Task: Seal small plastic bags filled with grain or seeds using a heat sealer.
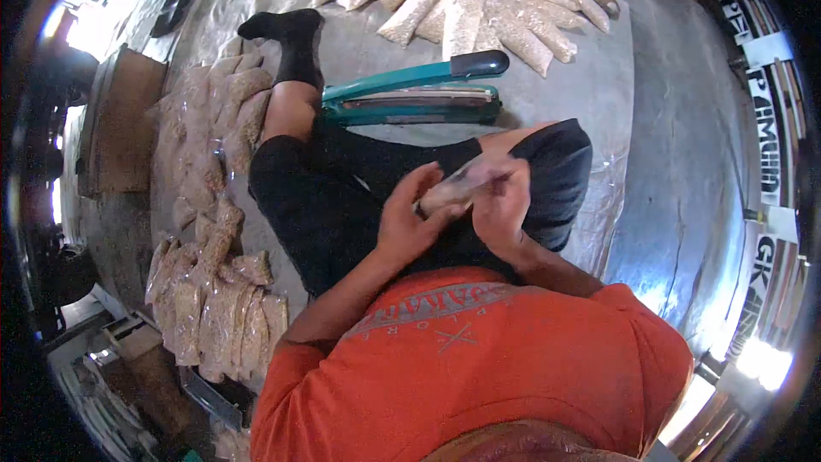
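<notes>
Above my lap, my left hand point(410, 221) curls its fingers round the lower end of a small transparent plastic bag point(462, 186) with something pale inside. My right hand point(503, 204) pinches the bag's upper end, which is blurred by motion. Just beyond my folded legs lies a teal hand-lever bag sealer point(415, 107) with a black grip, its lever raised at the grip end. Neither hand touches it.
Filled transparent bags of pale pieces point(209, 120) lie heaped along my left side. More filled bags point(462, 13) are fanned out at the far side of the grey floor sheet point(581, 77). A brown wooden box point(128, 120) stands at the far left.
</notes>
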Action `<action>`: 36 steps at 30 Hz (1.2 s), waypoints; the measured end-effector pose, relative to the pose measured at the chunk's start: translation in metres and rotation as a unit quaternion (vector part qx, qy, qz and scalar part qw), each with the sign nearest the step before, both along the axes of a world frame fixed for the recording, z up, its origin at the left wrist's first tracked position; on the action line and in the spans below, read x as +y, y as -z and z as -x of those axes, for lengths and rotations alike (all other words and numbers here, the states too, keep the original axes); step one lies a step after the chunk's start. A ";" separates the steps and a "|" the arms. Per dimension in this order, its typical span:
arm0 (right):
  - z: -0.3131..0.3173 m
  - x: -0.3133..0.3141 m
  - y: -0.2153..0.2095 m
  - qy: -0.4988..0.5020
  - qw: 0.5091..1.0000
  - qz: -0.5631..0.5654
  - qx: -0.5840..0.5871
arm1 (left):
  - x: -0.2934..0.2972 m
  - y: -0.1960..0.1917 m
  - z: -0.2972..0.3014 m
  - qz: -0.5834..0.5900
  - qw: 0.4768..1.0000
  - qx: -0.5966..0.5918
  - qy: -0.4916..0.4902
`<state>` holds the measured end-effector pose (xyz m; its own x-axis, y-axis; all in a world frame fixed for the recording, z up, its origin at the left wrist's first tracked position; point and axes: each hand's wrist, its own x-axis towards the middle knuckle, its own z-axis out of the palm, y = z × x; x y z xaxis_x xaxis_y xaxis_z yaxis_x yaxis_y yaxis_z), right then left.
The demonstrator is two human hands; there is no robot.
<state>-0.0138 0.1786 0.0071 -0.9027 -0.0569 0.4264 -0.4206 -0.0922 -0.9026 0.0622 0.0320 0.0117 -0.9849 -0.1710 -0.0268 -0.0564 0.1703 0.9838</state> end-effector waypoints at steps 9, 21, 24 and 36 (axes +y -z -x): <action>0.037 0.000 -0.033 -0.276 0.936 -0.184 -0.117 | -0.024 -0.018 -0.004 0.073 0.967 0.123 -0.210; 0.070 -0.011 -0.036 -0.216 0.945 -0.065 -0.235 | -0.033 -0.042 0.047 0.085 0.969 0.121 -0.196; 0.077 -0.005 -0.040 -0.220 0.948 -0.104 -0.207 | -0.032 -0.044 0.052 0.082 0.965 0.142 -0.203; 0.082 -0.016 -0.033 -0.152 0.955 0.020 -0.253 | -0.043 -0.029 0.069 0.000 0.967 0.147 -0.207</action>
